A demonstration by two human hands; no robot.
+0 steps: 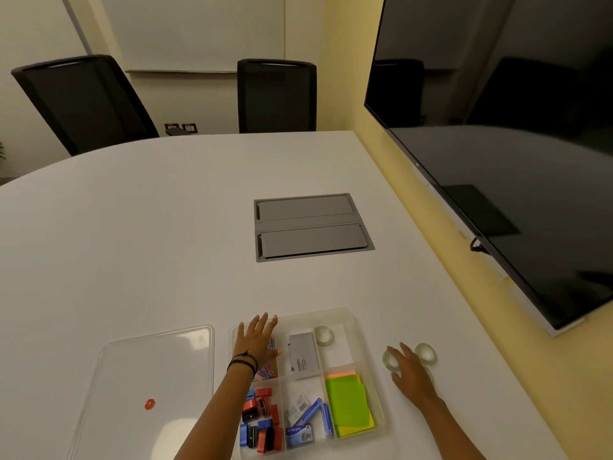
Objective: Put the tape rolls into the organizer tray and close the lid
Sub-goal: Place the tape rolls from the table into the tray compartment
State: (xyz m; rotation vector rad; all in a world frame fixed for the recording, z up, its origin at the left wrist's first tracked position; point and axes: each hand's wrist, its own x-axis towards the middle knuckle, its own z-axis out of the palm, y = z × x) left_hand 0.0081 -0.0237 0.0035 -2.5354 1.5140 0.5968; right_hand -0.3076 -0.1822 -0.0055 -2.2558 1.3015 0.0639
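A clear organizer tray (351, 315) sits on the white table in front of me, its compartments filled with stationery. One clear tape roll (324, 335) lies inside its far right compartment. Two more tape rolls lie on the table right of the tray: one (425, 352) farther right, one (388, 360) under the fingertips of my right hand (409, 370). That hand is spread flat over it, not closed. My left hand (257, 338) rests open over the tray's far left corner. The clear lid (156, 370) with a red knob lies flat left of the tray.
A grey flip-up cable box (311, 227) is set into the table beyond the tray. A large dark screen (497, 127) hangs on the yellow wall at the right. Two black chairs (275, 94) stand at the table's far edge.
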